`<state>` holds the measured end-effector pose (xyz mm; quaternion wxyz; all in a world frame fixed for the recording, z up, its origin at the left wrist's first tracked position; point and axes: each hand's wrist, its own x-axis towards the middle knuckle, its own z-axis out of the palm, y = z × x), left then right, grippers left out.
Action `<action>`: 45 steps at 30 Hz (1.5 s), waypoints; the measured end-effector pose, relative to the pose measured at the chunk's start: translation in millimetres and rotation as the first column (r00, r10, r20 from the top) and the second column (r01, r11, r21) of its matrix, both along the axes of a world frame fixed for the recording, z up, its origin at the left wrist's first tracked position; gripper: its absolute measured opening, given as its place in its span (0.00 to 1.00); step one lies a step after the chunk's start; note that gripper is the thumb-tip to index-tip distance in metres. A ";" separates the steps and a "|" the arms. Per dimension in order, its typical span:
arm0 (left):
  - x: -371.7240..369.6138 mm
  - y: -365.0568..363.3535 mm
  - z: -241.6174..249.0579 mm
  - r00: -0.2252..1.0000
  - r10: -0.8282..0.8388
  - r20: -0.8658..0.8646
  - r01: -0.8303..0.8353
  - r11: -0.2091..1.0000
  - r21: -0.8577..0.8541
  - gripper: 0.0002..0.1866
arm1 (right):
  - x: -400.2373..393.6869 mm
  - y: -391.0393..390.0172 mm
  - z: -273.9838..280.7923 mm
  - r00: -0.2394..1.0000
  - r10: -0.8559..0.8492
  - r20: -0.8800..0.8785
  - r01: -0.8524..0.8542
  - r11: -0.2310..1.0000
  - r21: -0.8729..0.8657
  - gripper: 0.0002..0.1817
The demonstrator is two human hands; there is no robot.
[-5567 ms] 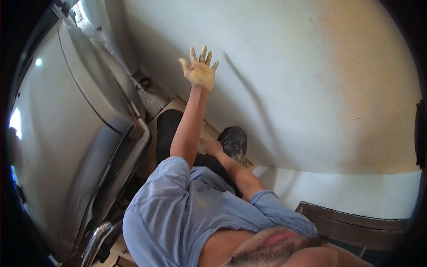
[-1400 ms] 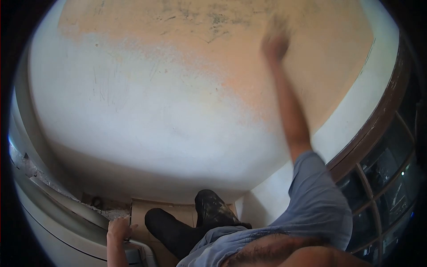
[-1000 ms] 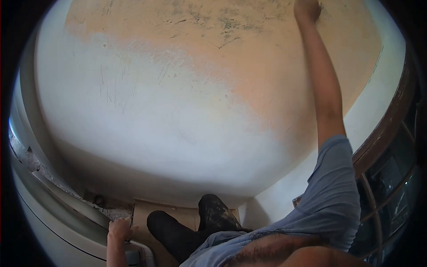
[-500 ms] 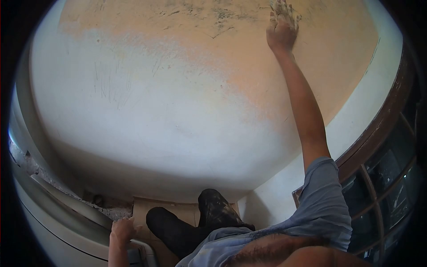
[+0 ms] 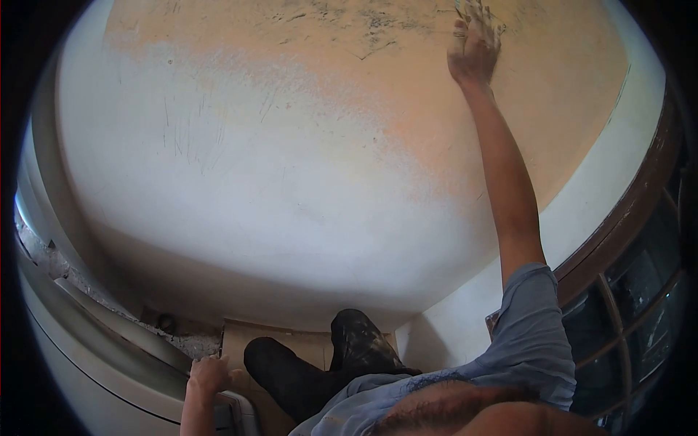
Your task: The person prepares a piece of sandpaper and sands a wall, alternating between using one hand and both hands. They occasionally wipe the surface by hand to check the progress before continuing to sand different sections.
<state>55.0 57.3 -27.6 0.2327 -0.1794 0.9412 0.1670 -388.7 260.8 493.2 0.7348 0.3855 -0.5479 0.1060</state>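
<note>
My right hand (image 5: 476, 51) is raised against the upper wall (image 5: 305, 167), its fingers bent and smeared with pale dust. A thin greenish edge shows beside the fingertips; whatever is pressed there is too small and hidden to name. Around that hand the wall is orange-tan with dark scuffs and cracks, while lower down it is whitish with fine scratches. Low on the left, my left hand (image 5: 209, 374) is over the edge of a light-coloured appliance-like body (image 5: 109, 378). Its thumb stands apart from the foreshortened fingers, and no object shows in it.
A brown-framed window (image 5: 618, 312) with several dark panes curves along the right. My legs in dark trousers (image 5: 291, 378) stand over tan floor tiles (image 5: 305, 345) close to the wall. Rubble (image 5: 193, 341) and a dark ring-like object (image 5: 166, 323) lie at the lower left.
The whole view has shifted slightly, so the wall marks sit a little right and lower. My right hand remains at the scuffed patch, its fingers a little differently bent.
</note>
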 end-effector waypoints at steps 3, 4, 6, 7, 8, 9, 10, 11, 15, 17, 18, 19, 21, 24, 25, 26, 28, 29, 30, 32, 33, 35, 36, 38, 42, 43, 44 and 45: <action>1.2 2.4 2.0 1.000 0.004 0.004 -0.004 1.000 0.004 0.27 | -23.7 10.1 9.9 0.997 0.019 0.076 -0.020 1.000 0.006 0.24; 0.9 2.9 4.0 1.000 0.005 0.011 -0.005 1.000 0.005 0.27 | -23.4 9.6 8.8 0.997 0.020 0.077 -0.020 1.000 0.006 0.24; 1.2 3.1 1.9 1.000 0.000 0.010 0.000 1.000 0.005 0.27 | -22.7 6.1 7.0 1.000 0.012 0.005 -0.012 0.999 -0.039 0.23; 1.6 4.1 1.1 1.000 -0.003 0.007 0.003 1.000 0.006 0.27 | -11.0 1.7 4.2 1.000 0.020 0.004 -0.019 0.999 -0.036 0.23; 1.8 6.0 4.0 1.000 0.003 0.008 -0.004 1.000 0.011 0.27 | 10.6 -2.2 -1.7 0.995 0.050 0.087 -0.045 0.997 -0.064 0.22; 0.2 7.8 10.2 1.000 0.008 0.020 -0.008 1.000 0.015 0.27 | 22.2 -4.7 -4.2 0.982 0.082 0.167 -0.067 0.993 -0.094 0.21; -0.3 8.7 14.0 0.999 0.011 0.032 -0.012 1.000 0.016 0.27 | 21.9 -5.7 -3.8 0.982 0.088 0.167 -0.073 0.993 -0.093 0.21; -0.1 9.2 13.8 0.999 0.017 0.030 -0.017 1.000 0.016 0.27 | 20.5 -5.3 -3.0 0.969 0.206 0.136 -0.200 0.978 -0.054 0.21; -1.3 4.8 1.9 0.999 0.014 0.038 -0.015 1.000 0.025 0.28 | 2.4 1.4 4.3 0.931 0.357 0.080 -0.358 0.934 -0.003 0.20; 0.8 4.6 1.2 0.999 0.008 0.047 -0.010 0.999 0.032 0.28 | 3.0 0.2 0.3 0.943 0.322 0.087 -0.318 0.947 -0.056 0.20; 0.9 5.6 3.7 0.999 0.009 0.035 -0.010 1.000 0.024 0.28 | 3.9 -0.2 -0.1 0.955 0.283 0.090 -0.273 0.956 -0.107 0.20; 0.2 7.0 6.0 1.000 0.009 0.021 -0.009 1.000 0.016 0.28 | 4.8 -0.7 -0.1 0.955 0.284 0.088 -0.274 0.956 -0.105 0.20; -0.2 9.0 9.0 1.000 0.009 0.019 -0.009 1.000 0.017 0.28 | 6.4 -1.5 -1.5 0.971 0.220 0.093 -0.211 0.972 -0.101 0.20; 0.3 9.0 6.1 1.000 0.011 0.016 -0.011 1.000 0.013 0.28 | 9.7 -1.4 -3.7 0.975 0.199 0.099 -0.188 0.976 -0.107 0.22; 0.1 8.9 5.5 1.000 0.008 0.013 -0.009 1.000 0.011 0.29 | 11.1 -1.9 -3.9 0.974 0.203 0.097 -0.192 0.975 -0.108 0.22; -0.3 9.0 6.9 1.000 0.010 0.012 -0.010 1.000 0.008 0.29 | 12.6 -1.9 -4.8 0.964 0.230 0.135 -0.216 0.970 -0.110 0.24; -1.5 10.2 11.2 0.999 -0.001 0.051 0.000 1.000 0.014 0.29 | 16.3 -2.5 -6.7 0.951 0.257 0.173 -0.240 0.964 -0.115 0.25; -1.2 9.7 11.5 0.999 -0.001 0.052 0.000 1.000 0.013 0.29 | 19.6 -3.7 -7.0 0.934 0.318 0.164 -0.305 0.947 -0.101 0.26; -1.3 9.4 11.5 0.998 -0.006 0.064 0.005 1.000 0.016 0.29 | 21.4 -4.4 -7.2 0.913 0.378 0.156 -0.368 0.926 -0.086 0.27; -2.0 9.2 11.5 0.997 -0.011 0.071 0.009 1.000 0.019 0.29 | 20.0 -5.6 -7.6 0.906 0.405 0.119 -0.399 0.914 -0.072 0.27; -1.4 9.7 11.8 0.998 -0.008 0.070 0.007 1.000 0.017 0.29 | 18.5 -6.0 -7.8 0.898 0.432 0.083 -0.429 0.902 -0.056 0.28; -1.6 10.6 9.4 0.998 -0.006 0.066 0.005 1.000 0.017 0.29 | 2.0 3.2 -1.6 0.978 0.210 0.013 -0.209 0.977 -0.028 0.28; -1.0 10.1 7.0 0.998 -0.001 0.064 0.000 1.000 0.019 0.29 | -7.3 7.4 0.9 0.998 -0.024 -0.057 0.022 1.000 -0.021 0.27; -0.2 9.6 4.6 0.998 0.004 0.062 -0.005 1.000 0.021 0.30 | 1.0 3.9 -1.3 0.998 0.050 -0.023 -0.051 0.998 -0.037 0.27; -1.3 9.5 7.8 0.997 -0.009 0.074 0.008 1.000 0.011 0.30 | 13.7 1.8 -4.7 0.978 0.194 0.079 -0.189 0.980 -0.063 0.25; -1.7 9.6 9.2 0.996 -0.012 0.093 0.010 1.000 0.018 0.30 | 8.6 2.8 -3.2 0.979 0.191 0.077 -0.187 0.980 -0.063 0.25; -0.8 9.6 8.8 0.996 -0.015 0.093 0.013 1.000 0.017 0.30 | -0.1 3.7 -1.4 0.991 0.130 0.034 -0.128 0.990 -0.056 0.23; 1.0 10.2 7.2 0.998 -0.039 0.044 0.039 0.999 -0.018 0.29 | -6.7 5.1 -0.5 0.998 0.068 -0.008 -0.068 0.996 -0.050 0.22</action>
